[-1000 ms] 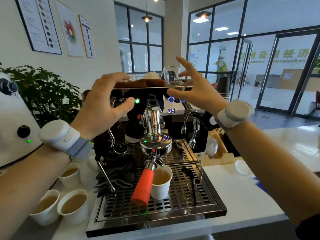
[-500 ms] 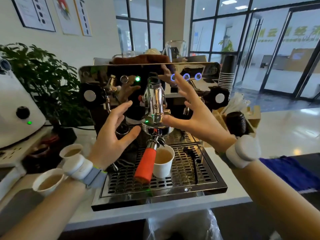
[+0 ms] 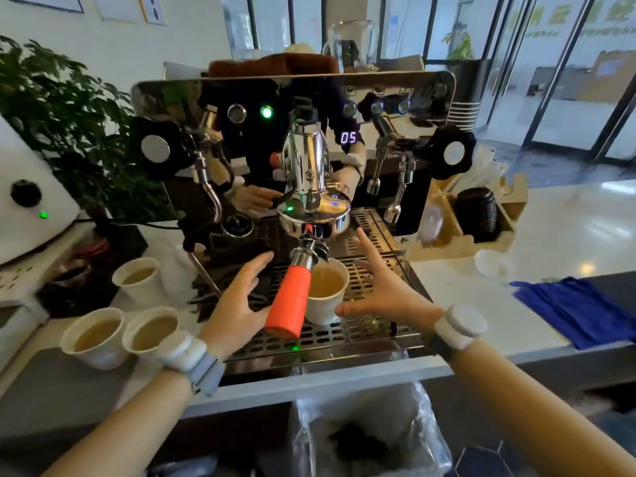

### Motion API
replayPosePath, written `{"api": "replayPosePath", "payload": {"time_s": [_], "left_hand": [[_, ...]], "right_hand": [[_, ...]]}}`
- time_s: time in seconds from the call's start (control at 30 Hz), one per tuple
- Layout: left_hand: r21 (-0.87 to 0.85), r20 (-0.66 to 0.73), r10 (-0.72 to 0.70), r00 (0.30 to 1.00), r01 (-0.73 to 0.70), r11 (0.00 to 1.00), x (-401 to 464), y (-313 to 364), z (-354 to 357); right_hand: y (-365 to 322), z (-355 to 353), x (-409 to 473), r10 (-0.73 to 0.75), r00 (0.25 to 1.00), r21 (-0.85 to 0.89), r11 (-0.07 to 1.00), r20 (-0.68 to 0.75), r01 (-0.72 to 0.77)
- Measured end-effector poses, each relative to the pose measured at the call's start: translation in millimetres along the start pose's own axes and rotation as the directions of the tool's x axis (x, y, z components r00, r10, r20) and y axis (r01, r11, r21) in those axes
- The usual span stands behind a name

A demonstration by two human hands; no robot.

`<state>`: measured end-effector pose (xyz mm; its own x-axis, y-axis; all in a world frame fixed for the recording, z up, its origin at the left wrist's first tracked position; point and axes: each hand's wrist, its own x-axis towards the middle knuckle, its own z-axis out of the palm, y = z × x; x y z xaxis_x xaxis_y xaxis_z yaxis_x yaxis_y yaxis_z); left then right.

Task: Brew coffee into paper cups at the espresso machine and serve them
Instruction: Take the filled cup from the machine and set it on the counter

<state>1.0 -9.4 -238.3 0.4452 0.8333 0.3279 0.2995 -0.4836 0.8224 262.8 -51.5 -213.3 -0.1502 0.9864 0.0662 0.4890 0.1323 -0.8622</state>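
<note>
Paper cup [image 3: 325,293] between hands on drip tray [image 3: 344,333], under portafilter [image 3: 292,297], nearly full. Judged light, thin-walled, crushable, hot, spill-prone: grip mid-wall, gently, level. Left hand [image 3: 237,301] and right hand [image 3: 385,292] both released, fingers spread, flanking cup.

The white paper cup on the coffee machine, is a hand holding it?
No. Both the left hand and right hand are open beside the white paper cup, gripping nothing; the right thumb is at its side.

Cup [image 3: 323,297] base (behind orange handle [image 3: 288,301])
</note>
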Motion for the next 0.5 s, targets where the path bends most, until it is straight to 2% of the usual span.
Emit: {"api": "replayPosePath", "payload": {"time_s": [0.13, 0.27, 0.5], "left_hand": [[0.007, 0.088, -0.153, 0.984, 0.153, 0.988, 9, -4, 16], [0.029, 0.178, -0.183, 0.967, 0.181, 0.983, 17, -4, 24], [-0.056, 0.076, -0.207, 0.975, 0.211, 0.976, 28, -15, 35]], "right_hand": [[12, 14, 6, 0.06, 0.996, 0.023, 0.998, 0.064, -0.062], [17, 19, 8, 0.058, 0.996, 0.078, 0.995, 0.066, -0.063], [19, 22, 9, 0.042, 0.998, 0.144, 0.988, 0.036, -0.046]]}}
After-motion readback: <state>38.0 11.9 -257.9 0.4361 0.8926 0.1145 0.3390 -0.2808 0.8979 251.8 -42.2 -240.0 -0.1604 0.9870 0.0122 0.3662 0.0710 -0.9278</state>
